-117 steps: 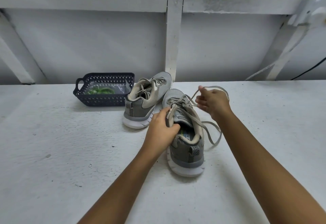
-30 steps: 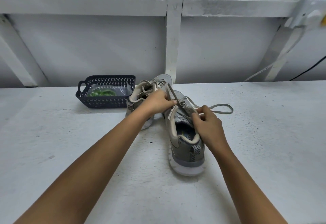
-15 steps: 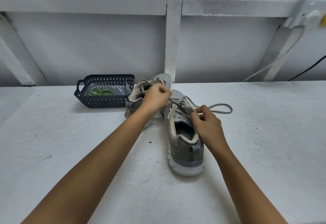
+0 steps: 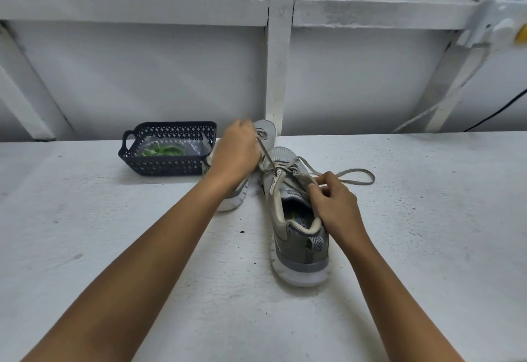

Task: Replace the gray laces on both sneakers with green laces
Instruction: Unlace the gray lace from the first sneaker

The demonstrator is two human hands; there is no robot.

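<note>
We've both hands on the gray lace (image 4: 266, 155)!
Left hand (image 4: 236, 156) outstretched, grip curled round a taut strand; right hand (image 4: 335, 204) grip pinches it at the near sneaker (image 4: 298, 236).

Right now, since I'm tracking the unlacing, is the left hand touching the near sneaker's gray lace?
Touching. The head view shows the gray lace running taut from the near sneaker into the gripping left hand.

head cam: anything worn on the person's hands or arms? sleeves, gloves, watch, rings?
Nothing worn that shows. Left hand and right hand are bare: no gloves, rings, watch or wristbands visible. No sleeves in view up to the frame edge, and no markings or cables.
</note>
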